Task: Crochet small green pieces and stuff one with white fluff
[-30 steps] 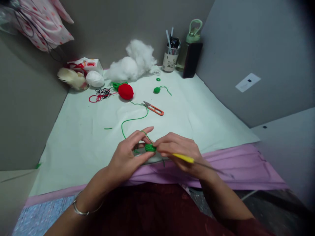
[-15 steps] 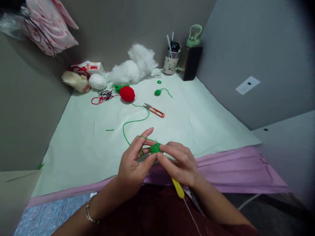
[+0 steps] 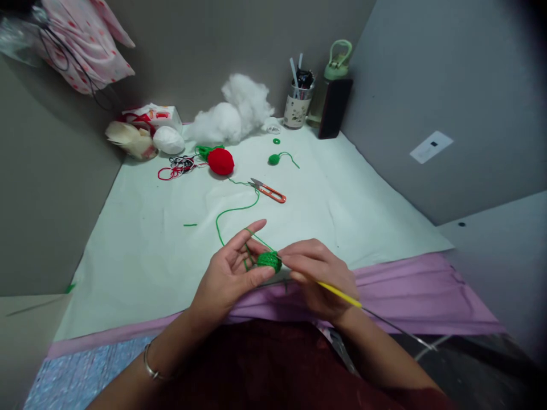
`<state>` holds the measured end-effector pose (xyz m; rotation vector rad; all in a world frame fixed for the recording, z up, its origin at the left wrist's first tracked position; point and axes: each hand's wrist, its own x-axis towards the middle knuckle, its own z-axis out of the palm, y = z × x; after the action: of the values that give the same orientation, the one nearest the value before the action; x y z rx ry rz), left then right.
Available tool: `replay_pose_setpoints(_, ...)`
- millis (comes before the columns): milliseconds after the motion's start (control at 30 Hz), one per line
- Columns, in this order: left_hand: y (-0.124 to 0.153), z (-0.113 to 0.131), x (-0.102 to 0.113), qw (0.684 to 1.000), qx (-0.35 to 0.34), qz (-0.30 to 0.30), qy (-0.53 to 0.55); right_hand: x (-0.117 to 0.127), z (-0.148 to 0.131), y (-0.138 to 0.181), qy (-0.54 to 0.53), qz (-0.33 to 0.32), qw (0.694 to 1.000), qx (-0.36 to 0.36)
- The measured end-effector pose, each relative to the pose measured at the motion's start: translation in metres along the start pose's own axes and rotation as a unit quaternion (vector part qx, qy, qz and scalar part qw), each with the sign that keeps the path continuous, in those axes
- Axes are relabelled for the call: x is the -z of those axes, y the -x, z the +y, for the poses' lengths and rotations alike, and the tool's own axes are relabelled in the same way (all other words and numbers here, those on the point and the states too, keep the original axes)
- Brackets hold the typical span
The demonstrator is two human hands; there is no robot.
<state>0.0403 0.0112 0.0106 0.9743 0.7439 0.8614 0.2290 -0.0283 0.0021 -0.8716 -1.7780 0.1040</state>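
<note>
Between the thumb and fingers of my left hand (image 3: 228, 265) sits a small green crocheted piece (image 3: 269, 261). Green yarn (image 3: 237, 209) loops over the raised index finger and around the other fingers, then trails back across the table. My right hand (image 3: 322, 270) grips a crochet hook with a yellow handle (image 3: 342, 294); its metal tip meets the top edge of the green piece. A long thin metal shaft sticks out behind the handle, toward the lower right.
Orange thread snips (image 3: 273, 193) lie beyond my hands. Farther back are a red yarn ball (image 3: 221, 162), a small green crocheted ball (image 3: 274, 160), white stuffing (image 3: 231, 114), a cup of pens (image 3: 297, 108), a phone (image 3: 335, 108) and a bottle (image 3: 337, 67). Grey walls enclose the table.
My right hand has turned and shifted slightly right, so the hook now slants lower right, flatter than before. The left hand has opened out a little, showing more of the green piece.
</note>
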Motion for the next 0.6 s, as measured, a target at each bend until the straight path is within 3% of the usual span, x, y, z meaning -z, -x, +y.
replay_pose_setpoints(167, 0.000, 0.006, 0.002, 0.998, -0.020, -0.015, -0.054, 0.004, -0.008, -0.001, -0.079, 0.012, 0.993, -0.081)
replay_pose_setpoints(300, 0.001, 0.005, 0.005, 0.995, -0.036, -0.031, -0.085, 0.004, -0.008, 0.002, -0.172, 0.040, 0.968, -0.176)
replay_pose_setpoints(400, 0.002, 0.006, 0.009, 0.992, -0.043, -0.052, -0.102, 0.001, -0.004, 0.001, -0.286, 0.066, 0.919, -0.264)
replay_pose_setpoints(600, 0.000, 0.008, 0.017, 0.990, -0.030, -0.096, -0.096, -0.006, 0.006, -0.009, -0.469, 0.055, 0.778, -0.414)
